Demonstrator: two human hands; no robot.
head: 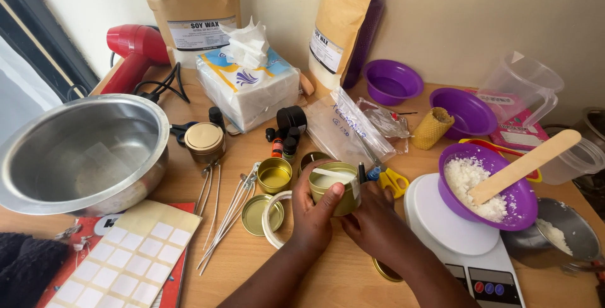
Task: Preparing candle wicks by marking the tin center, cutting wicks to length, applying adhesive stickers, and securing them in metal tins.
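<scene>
Just left of the white kitchen scale, my left hand and right hand clasp the small gold tin by its smooth, likely slippery sides, light yet spillable.

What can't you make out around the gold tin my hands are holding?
All in the head view:
- Gold tin: its lower side is covered by the left hand and right hand.
- A round gold rim is mostly hidden under the right forearm.
- Kitchen scale: its front is cut off by the bottom edge.
- Small bottles: labels too small to tell.
</scene>
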